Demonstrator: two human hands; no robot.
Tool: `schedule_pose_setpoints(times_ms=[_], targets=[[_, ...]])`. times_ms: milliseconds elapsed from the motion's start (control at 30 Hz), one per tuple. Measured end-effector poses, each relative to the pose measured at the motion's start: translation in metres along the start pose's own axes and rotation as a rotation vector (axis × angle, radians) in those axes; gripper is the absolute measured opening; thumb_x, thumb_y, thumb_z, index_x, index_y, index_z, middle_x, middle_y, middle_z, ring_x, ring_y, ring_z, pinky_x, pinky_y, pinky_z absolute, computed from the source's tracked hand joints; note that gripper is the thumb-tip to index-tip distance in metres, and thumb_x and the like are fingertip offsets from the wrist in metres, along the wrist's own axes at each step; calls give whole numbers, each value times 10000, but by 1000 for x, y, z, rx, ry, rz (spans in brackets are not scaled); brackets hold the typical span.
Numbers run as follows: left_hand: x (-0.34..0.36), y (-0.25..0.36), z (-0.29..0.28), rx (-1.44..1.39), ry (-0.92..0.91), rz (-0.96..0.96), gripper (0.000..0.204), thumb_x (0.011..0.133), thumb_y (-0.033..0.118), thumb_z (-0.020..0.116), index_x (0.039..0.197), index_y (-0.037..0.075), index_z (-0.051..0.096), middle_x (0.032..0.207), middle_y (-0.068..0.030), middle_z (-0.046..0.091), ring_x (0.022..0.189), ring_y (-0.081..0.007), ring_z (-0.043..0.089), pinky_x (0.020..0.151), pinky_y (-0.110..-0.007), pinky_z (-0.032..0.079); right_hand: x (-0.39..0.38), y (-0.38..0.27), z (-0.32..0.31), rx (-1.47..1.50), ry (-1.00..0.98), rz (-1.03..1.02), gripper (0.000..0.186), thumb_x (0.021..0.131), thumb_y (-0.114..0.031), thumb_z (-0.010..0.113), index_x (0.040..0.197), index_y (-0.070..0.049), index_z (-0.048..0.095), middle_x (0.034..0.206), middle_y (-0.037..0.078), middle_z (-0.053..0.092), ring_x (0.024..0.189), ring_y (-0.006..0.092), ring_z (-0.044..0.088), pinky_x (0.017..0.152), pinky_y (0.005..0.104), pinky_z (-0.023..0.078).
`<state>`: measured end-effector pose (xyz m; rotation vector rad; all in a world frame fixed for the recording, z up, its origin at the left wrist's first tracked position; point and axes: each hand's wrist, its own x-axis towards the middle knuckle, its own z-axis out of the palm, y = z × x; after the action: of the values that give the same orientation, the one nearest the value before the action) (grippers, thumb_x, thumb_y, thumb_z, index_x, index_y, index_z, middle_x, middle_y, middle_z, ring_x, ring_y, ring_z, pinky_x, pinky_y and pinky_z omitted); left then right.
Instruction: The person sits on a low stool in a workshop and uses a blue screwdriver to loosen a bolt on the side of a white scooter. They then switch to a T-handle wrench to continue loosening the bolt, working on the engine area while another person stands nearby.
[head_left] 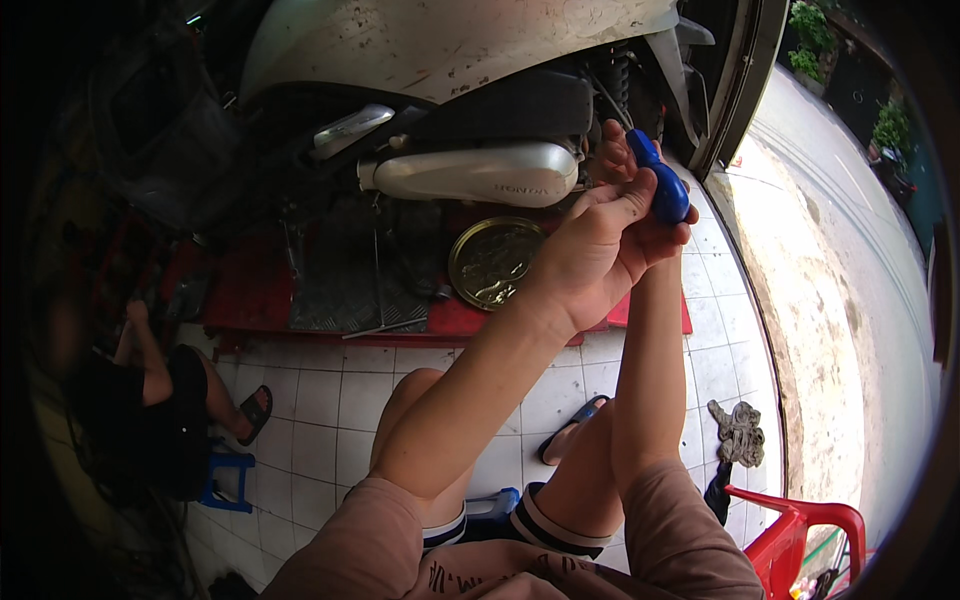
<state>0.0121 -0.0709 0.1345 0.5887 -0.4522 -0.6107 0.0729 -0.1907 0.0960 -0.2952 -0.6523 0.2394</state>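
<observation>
Both my hands are raised at the upper right, close to the rear of a motor scooter. My left hand (610, 225) is closed on a glossy blue bulb-shaped object (670, 194) with a narrower neck, its thumb pressed on the side. Its exact kind I cannot make out. Behind the left hand and mostly hidden by it, my right hand (612, 155) has its visible fingers curled against the neck of the blue object. The scooter's silver engine-side cover (470, 175) lies just left of the hands.
A round gold-coloured tray (497, 235) with small items sits on the red work platform (470, 318), beside a metal rod (385, 328). Another person (150, 400) sits at the left. At the lower right are a red plastic chair (835, 515) and a crumpled cloth (738, 432) on the tiles.
</observation>
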Motion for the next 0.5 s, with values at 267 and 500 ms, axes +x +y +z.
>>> schedule_pose_setpoints(times_ms=[267,500], targets=[[-1,11,1,397,1,-97,264,944,269,585,1046,26,579,874,-93,646,680,-150,625,629,-258,525,2,-22,-26,-41,-247,160,415,972,-381,497,1102,14,508,842,45,497,742,121,471,594,246,455],[2,-4,-8,59,-94,-65,280,926,281,610,1038,27,578,959,-102,635,825,-153,622,707,-260,502,-2,7,5,231,-2,-57,338,960,-352,538,993,-22,474,802,36,458,727,102,454,587,204,436]])
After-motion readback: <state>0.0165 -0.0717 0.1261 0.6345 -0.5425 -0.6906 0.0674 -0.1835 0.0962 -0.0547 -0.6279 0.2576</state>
